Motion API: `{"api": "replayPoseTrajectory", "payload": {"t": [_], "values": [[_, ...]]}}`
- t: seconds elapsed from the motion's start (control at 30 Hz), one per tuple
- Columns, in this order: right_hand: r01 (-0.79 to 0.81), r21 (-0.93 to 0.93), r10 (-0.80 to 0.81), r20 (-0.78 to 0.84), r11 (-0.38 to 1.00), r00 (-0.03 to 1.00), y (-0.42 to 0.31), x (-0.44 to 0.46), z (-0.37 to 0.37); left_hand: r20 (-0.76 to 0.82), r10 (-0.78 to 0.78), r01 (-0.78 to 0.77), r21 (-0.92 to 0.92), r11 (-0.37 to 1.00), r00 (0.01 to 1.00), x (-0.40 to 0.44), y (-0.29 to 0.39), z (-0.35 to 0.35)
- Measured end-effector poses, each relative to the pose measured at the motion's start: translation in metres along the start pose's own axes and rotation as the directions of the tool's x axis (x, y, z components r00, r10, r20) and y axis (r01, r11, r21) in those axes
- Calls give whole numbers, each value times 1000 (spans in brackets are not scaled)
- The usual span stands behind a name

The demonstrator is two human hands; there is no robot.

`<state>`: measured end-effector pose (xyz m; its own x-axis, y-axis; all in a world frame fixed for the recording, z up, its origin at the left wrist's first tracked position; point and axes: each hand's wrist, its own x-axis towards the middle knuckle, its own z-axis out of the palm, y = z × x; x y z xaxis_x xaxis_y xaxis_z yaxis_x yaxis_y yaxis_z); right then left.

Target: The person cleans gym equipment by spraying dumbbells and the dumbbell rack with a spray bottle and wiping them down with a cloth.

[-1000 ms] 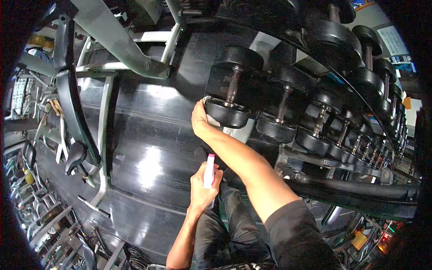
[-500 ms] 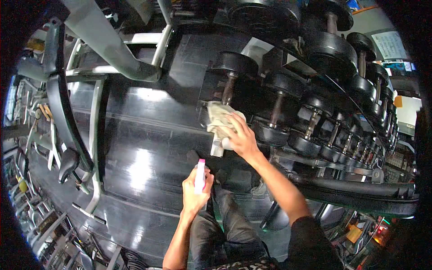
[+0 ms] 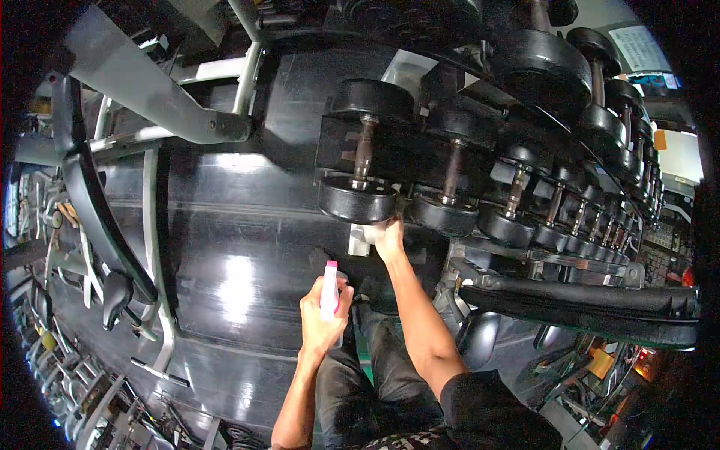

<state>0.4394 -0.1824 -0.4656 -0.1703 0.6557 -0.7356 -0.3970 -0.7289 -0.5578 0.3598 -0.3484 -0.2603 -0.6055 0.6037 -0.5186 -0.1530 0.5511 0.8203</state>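
A: What does the left hand (image 3: 321,309) show?

B: Left hand: fingers clenched around a spray bottle (image 3: 329,291), its white head with pink trim pointing toward the far side, above the person's trousers (image 3: 386,364).

A: And the right hand (image 3: 388,238)?

B: Right hand: extended to the near end of the leftmost dumbbell (image 3: 357,202) of the lower row, at the right, lower side of that dumbbell's near head. The fingertips are partly hidden there. A pale patch lies by the fingers, but whether it is something grasped cannot be told.

A: Describe the leftmost dumbbell itself.

B: It has two thick, round black heads, one near and one far, joined by a worn metal handle. It lies at the left end of the lower row, its handle running from near to far.

A: What lies about it?

B: To its right, further black dumbbells (image 3: 444,215) follow side by side, appearing smaller toward the right. Beyond them, a second row (image 3: 538,67) of dumbbells occupies the far right. To the left, past a stretch of glossy black floor (image 3: 217,191), stands an exercise machine (image 3: 154,79) with a grey frame and a long black pad (image 3: 97,206).
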Motion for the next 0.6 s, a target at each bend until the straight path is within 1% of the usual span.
{"api": "replayPoseTrajectory", "payload": {"t": [0.03,0.07,0.1,0.13,0.17,0.2,0.23,0.27,0.3,0.33,0.37,0.4,0.43,0.47,0.5,0.57,0.6], "values": [[-21,114,14,56,993,998,-2,-2,3,12,24,-24,-8,1000,1000,0,1,1],[8,-91,-5,27,996,1000,-4,-15,-1,25,49,-48,-18,999,998,1,2,1],[6,-90,-3,26,996,1000,-5,-25,3,25,47,-47,-16,999,999,1,1,0],[220,-169,-225,-10,961,974,-6,-31,8,26,44,-44,-19,999,999,1,-1,-1],[418,-253,-438,-27,872,898,-8,-36,12,27,40,-39,-25,999,999,2,-1,-2],[419,-258,-439,-24,871,898,-13,-42,13,12,59,-58,-50,997,998,3,0,-3],[556,-423,-557,133,716,819,-22,-48,10,12,57,-57,-56,997,998,4,-1,-5],[671,-540,-623,308,508,719,-31,-52,8,10,21,-21,-63,998,1000,5,-3,-7],[756,-598,-629,486,265,606,-38,-55,10,7,-15,16,-69,997,1000,7,-4,-9],[778,-623,-634,570,83,524,-44,-64,25,-35,28,-31,-85,996,999,9,-7,-8],[798,-592,-553,706,-116,443,-54,-69,41,-36,26,-29,-88,996,999,10,-7,-10],[779,-575,-473,774,-248,421,-58,-76,57,-38,20,-22,-77,997,999,12,-1,-14],[779,-490,-372,858,-390,353,-60,-77,70,-40,15,-18,-65,998,999,13,3,-15],[814,-355,-325,920,-459,218,-52,-71,78,-56,-3,-2,-95,996,998,13,5,-14],[789,-301,-182,954,-536,240,-47,-76,90,-56,-4,-2,-92,996,998,14,3,-14],[752,-181,-47,980,-634,196,-37,-78,109,-39,54,-58,-109,992,998,15,-2,-15],[713,-122,44,977,-690,211,-29,-75,117,-25,66,-68,-80,994,997,16,-2,-16]]}}
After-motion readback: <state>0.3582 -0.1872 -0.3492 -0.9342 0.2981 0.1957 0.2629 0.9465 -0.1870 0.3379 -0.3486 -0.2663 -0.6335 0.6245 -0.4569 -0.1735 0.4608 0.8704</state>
